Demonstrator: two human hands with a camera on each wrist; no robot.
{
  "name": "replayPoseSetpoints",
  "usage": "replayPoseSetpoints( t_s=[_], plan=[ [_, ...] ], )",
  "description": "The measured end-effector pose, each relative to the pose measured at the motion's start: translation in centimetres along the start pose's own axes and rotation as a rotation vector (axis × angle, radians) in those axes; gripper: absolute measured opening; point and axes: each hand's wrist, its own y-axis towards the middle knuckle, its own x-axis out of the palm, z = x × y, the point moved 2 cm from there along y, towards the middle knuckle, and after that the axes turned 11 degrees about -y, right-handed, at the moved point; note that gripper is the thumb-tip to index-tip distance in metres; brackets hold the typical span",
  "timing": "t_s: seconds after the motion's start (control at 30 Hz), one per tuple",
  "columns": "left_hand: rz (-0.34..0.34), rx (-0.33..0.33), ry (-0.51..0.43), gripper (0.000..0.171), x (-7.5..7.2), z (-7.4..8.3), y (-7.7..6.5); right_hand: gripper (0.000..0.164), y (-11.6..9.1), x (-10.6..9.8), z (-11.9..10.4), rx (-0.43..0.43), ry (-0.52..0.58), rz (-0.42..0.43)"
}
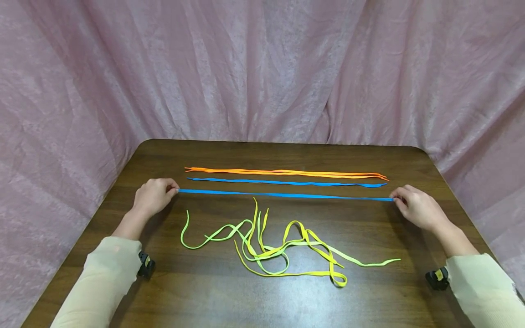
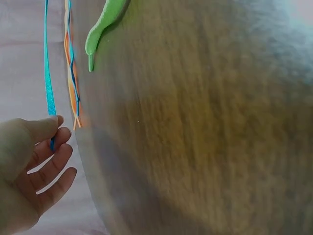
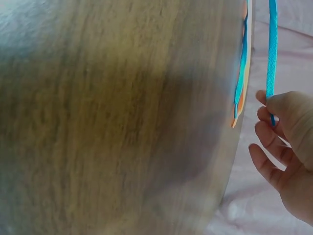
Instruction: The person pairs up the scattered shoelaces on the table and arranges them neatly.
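A blue shoelace point(image 1: 283, 195) is stretched straight between the two hands, above the table. My left hand point(image 1: 153, 197) pinches its left end between thumb and forefinger; in the left wrist view the lace tip point(image 2: 52, 144) pokes out below the thumb. At the other end my right hand point(image 1: 418, 207) pinches the lace likewise, its tip point(image 3: 273, 119) showing under the thumb. Just beyond lies a second blue shoelace point(image 1: 287, 183), laid out nearly straight. Behind that, orange shoelaces point(image 1: 283, 172) lie side by side, roughly parallel to the blue ones.
Nearer the person, yellow shoelaces point(image 1: 295, 274) and light green shoelaces point(image 1: 190, 247) lie loosely tangled on the brown wooden table point(image 1: 197, 296). Pink curtains point(image 1: 262, 68) hang around the table's far edge and sides. A small black device point(image 1: 146, 265) sits at each wrist.
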Motion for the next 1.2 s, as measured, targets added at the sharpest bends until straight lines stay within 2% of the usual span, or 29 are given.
replayPoseSetpoints(
  t_s=[0.17, 0.4, 0.63, 0.9, 1.2],
  plan=[
    [0.021, 0.011, -0.006, 0.005, 0.3, 0.1, 0.7, 0.020, 0.6, 0.3, 0.3, 0.003, 0.006, -0.013],
    [0.035, -0.002, -0.026, 0.005, 0.8, 0.4, 1.9, 0.017, 1.1, 0.9, 1.1, 0.065, 0.006, -0.095],
    [0.012, -0.043, -0.025, 0.005, 1.3, 0.3, 2.7, 0.014, 1.8, 1.7, 1.6, 0.091, 0.017, -0.149],
    [-0.034, -0.104, -0.042, 0.009, 1.9, 0.0, 3.5, 0.003, 2.8, 2.2, 2.0, 0.151, 0.031, -0.243],
    [-0.042, -0.140, -0.031, 0.009, 2.4, -0.2, 4.2, 0.004, 3.4, 3.0, 2.3, 0.191, 0.027, -0.292]
  ],
)
